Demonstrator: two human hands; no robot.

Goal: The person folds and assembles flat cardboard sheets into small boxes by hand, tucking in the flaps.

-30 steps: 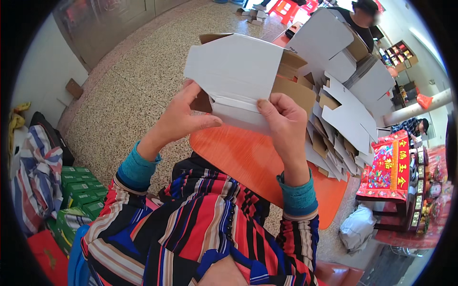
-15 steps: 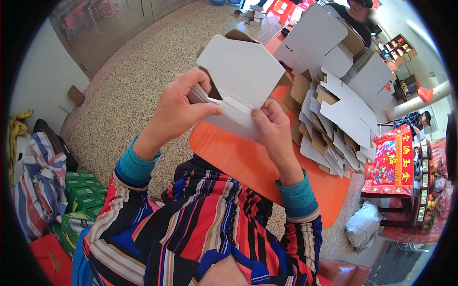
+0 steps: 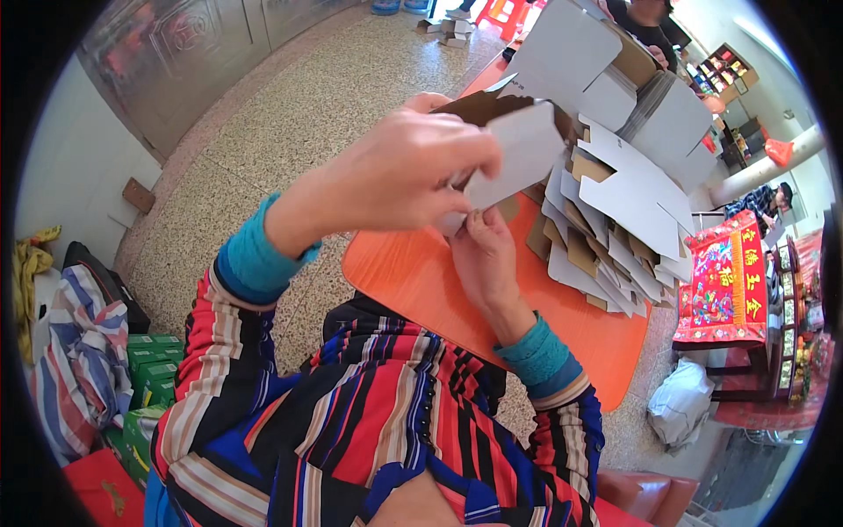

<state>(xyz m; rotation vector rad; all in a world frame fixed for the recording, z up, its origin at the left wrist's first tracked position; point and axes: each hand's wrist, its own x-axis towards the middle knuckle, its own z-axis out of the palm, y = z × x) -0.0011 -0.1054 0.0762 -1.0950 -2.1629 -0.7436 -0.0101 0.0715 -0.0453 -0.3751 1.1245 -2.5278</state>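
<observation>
A white cardboard box (image 3: 518,149) with brown inner sides, partly folded up, is raised above the near part of the orange table (image 3: 404,272). My left hand (image 3: 395,171) reaches over the box's left side, fingers bent round the board and slightly blurred. Lower down, my right hand (image 3: 487,263) pinches the near edge of the box between thumb and fingers. The left hand hides part of the box's near side. To the right of the box lies a loose pile of flat white cardboard blanks (image 3: 628,176).
Larger upright cardboard blanks (image 3: 562,53) stand behind the pile, with another person (image 3: 645,31) beyond them. Small cardboard pieces (image 3: 455,33) lie on the speckled floor. Green boxes (image 3: 154,369) and a striped bag (image 3: 75,342) are at left, a white sack (image 3: 680,400) at right.
The box has turned and moved up and to the right, showing its brown inside. My left hand has swung right across its near side, while my right hand still pinches the near edge.
</observation>
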